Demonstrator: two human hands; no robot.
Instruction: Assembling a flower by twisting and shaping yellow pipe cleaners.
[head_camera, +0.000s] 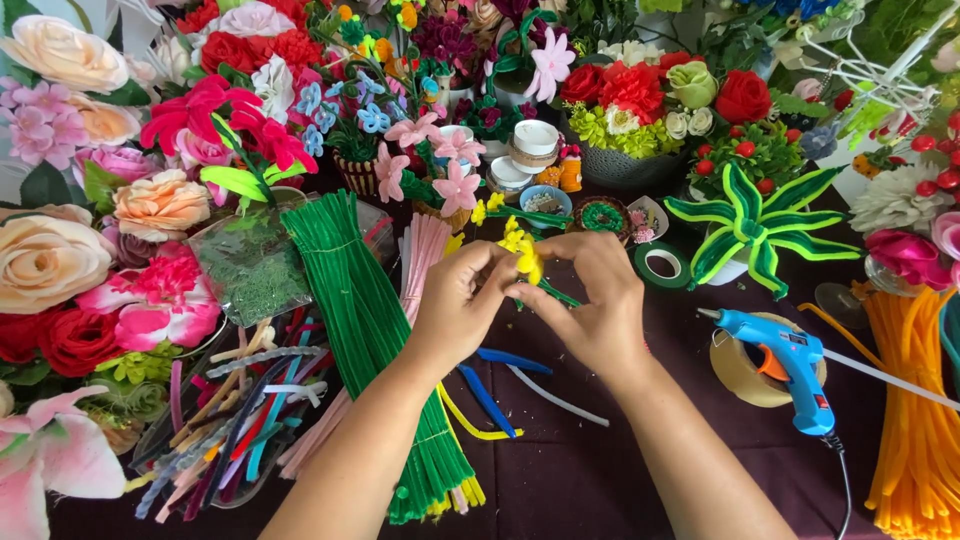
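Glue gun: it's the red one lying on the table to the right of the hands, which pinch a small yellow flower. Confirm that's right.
Not quite: the glue gun is blue with an orange trigger, not red, as the head view shows. It does lie to the right of the left hand and right hand, which pinch the yellow flower.

A bundle of green pipe cleaners (365, 330) lies just left of the grip, with mixed coloured ones (225, 420) further left. A blue glue gun (785, 365) rests to the right, orange pipe cleaners (915, 420) beyond it. Behind the grip, a green tape roll (662, 265) and a striped green plant (755, 225).
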